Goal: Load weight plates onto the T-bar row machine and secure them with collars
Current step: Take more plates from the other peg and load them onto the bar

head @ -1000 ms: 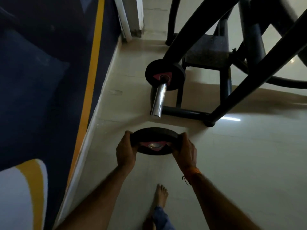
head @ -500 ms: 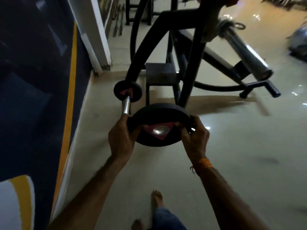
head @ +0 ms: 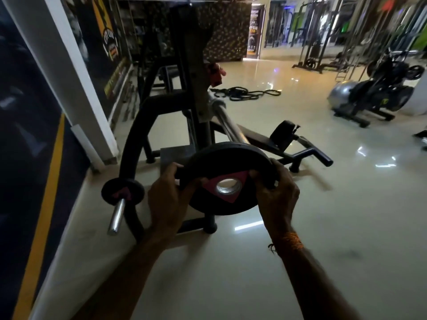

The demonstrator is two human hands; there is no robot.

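Observation:
I hold a black weight plate with a red triangle and a steel-lined centre hole in front of me. My left hand grips its left rim and my right hand grips its right rim. Just behind the plate's top edge the chrome loading sleeve of the T-bar row machine slopes down toward me. A smaller black plate sits on a second chrome sleeve at lower left. A red collar hangs on the machine's upright.
A dark wall with a yellow stripe and a white pillar close off the left. Battle ropes lie on the glossy floor behind. Other gym machines stand at far right. My bare foot is out of view.
I have lifted the plate from near the floor to chest height and raised my gaze. The plate now sits just below the end of the machine's upper chrome sleeve.

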